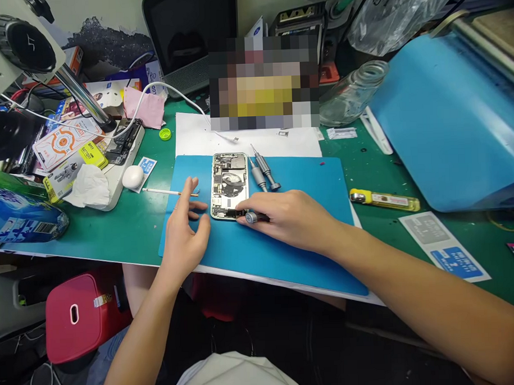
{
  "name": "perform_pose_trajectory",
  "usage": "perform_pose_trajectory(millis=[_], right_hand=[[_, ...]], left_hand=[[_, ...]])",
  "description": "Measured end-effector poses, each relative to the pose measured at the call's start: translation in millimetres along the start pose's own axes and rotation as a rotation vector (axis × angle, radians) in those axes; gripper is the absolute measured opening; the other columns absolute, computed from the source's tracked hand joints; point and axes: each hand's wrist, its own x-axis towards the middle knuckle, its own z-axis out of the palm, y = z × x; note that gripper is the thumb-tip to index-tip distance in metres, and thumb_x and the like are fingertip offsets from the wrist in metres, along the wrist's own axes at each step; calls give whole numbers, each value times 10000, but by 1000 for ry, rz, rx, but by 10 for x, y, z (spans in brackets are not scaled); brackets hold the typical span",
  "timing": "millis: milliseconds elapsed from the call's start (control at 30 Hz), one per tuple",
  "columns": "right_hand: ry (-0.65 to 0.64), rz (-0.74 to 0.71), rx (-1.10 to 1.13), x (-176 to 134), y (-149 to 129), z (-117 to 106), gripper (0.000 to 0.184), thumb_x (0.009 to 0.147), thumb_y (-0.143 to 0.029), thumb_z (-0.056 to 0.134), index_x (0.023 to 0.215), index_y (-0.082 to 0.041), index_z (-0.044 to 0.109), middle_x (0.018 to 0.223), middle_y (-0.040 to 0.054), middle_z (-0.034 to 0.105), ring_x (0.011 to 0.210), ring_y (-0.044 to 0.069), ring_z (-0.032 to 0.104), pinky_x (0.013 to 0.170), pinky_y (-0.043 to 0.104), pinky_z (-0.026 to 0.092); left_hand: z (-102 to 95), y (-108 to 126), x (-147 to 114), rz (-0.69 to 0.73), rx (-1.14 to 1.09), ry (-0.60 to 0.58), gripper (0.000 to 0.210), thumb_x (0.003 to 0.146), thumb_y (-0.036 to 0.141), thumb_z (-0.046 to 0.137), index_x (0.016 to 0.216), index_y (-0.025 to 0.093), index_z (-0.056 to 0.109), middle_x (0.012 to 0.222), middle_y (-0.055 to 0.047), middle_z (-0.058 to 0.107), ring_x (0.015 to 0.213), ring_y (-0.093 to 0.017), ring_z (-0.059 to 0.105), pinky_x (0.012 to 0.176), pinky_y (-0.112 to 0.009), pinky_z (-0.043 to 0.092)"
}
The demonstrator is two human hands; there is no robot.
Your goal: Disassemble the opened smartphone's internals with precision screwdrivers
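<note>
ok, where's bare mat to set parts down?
Blue mat right of the two loose screwdrivers, except one red speck; also below the right hand, to the front edge. Crowded: around the opened phone, between left hand and right.

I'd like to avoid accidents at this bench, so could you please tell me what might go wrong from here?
The right hand holds a grey-capped cylindrical tool near the lower edge of the opened, pale-framed rectangular phone; a slip might scratch its exposed parts. Two grey metallic screwdrivers lie close beside it on the flat blue mat and could roll. The left hand appears clear of the phone, which might shift.
</note>
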Motion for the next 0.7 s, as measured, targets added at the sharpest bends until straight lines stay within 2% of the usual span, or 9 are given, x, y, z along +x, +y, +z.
perform_pose_trajectory(millis=[200,433,700], right_hand=[[32,2,-35,-11,-18,-8,108,996,-252,671,1057,-180,724,1010,60,728,758,167,712,562,269,452],[47,-26,9,-13,-18,3,107,1005,-205,643,1085,-185,711,1067,54,745,861,184,743,610,270,502],[19,-18,59,-14,5,10,113,1019,-198,619,1096,-197,701,1048,37,765,880,181,755,689,276,542]], left_hand=[[18,12,-19,-23,-63,39,725,967,148,536,1643,320,338,1637,-73,494,1044,-154,672,803,-279,537],[22,-1,-32,-38,-138,91,686,972,158,548,1621,309,383,1627,-86,504,1023,-158,687,813,-291,554],[6,12,-30,-64,-182,146,653,958,168,593,1581,296,446,1609,-94,528,986,-161,700,770,-287,555]])
